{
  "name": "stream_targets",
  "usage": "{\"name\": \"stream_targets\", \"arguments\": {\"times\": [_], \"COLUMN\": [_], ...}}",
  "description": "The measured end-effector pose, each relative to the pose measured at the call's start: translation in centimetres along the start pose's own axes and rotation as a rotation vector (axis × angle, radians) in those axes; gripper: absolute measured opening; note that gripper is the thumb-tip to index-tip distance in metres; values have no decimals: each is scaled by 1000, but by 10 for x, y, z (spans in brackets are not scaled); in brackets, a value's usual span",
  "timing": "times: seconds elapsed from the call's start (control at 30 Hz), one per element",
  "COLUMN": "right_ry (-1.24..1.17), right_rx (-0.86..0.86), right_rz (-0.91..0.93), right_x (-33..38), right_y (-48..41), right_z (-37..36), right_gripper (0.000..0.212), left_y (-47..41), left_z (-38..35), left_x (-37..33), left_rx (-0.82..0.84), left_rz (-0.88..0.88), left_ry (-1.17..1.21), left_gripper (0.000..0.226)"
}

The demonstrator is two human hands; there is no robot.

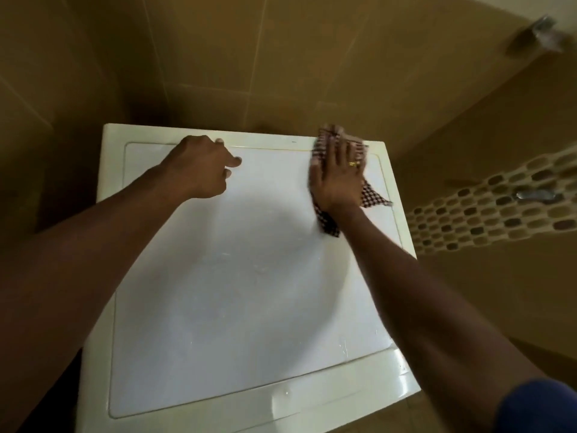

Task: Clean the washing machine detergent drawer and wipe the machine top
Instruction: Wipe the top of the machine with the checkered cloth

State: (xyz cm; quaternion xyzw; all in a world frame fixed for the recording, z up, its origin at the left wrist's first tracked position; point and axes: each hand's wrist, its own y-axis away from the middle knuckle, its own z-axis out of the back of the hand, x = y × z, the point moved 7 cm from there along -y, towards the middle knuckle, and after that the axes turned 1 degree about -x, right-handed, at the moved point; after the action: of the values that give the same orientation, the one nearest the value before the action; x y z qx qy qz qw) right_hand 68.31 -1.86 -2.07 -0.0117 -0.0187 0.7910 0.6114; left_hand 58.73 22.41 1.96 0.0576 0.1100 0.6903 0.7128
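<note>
In the upper left of the frame we see the left hand [203, 165] resting on the top [243, 276] of the machine near its far edge, fingers loosely curled, holding nothing. In the upper right, the right hand [338, 176] lies flat with straight fingers and presses a checked cloth [371, 195] on the far right corner of the top. We judge that the wiping step is in hand. The next move, we think, calls for drawing the cloth toward the lower edge with even pressure. The drawer is not in view.
</note>
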Motion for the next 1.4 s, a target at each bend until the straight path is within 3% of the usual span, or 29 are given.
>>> {"name": "stream_targets", "arguments": {"times": [0.1,0.17,0.27,0.37,0.47,0.53,0.6,0.7,0.77,0.8,0.87,0.97,1.07,1.2,1.3,1.4], "right_ry": [-13,-31,-42,-56,-56,-34,-7,29,6,-9,-2,-84,-85,-94,-89,-71], "right_rx": [25,68,6,2,-4,2,24,15,-27,-30,-50,-8,-6,-29,-11,22], "right_rz": [441,591,417,191,401,602,682,483,317,326,601,926,840,643,849,1038], "right_x": [64,65,51,92,146,142,120,116,152,177,224,233,231,290,317,287], "right_y": [45,69,43,13,24,37,40,18,10,16,42,74,57,36,53,57], "right_z": [-2,1,3,-4,-2,-1,1,-4,0,3,3,5,-1,1,1,1], "right_gripper": [66,64,65,70,66,64,64,68,74,75,73,65,61,63,61,58], "left_y": [0,1,1,0,5,20,44,85,98,102,106,112,114,113,114,114], "left_z": [3,1,-8,-7,2,5,7,0,-29,-48,-77,-94,-96,-94,-91,-92], "left_x": [1,2,3,-4,7,29,57,106,129,133,134,133,135,134,136,136], "left_rx": [17,39,77,46,-40,-103,-229,-423,-306,-214,-145,-264,-325,-308,-353,-329], "left_rz": [-13,-23,-13,-34,18,59,80,261,474,553,615,617,610,588,568,571], "left_ry": [-32,-67,-98,-108,50,299,470,537,565,606,763,980,1044,1042,1029,1024], "left_gripper": [52,57,63,62,49,41,37,42,61,70,76,64,60,60,64,63]}}
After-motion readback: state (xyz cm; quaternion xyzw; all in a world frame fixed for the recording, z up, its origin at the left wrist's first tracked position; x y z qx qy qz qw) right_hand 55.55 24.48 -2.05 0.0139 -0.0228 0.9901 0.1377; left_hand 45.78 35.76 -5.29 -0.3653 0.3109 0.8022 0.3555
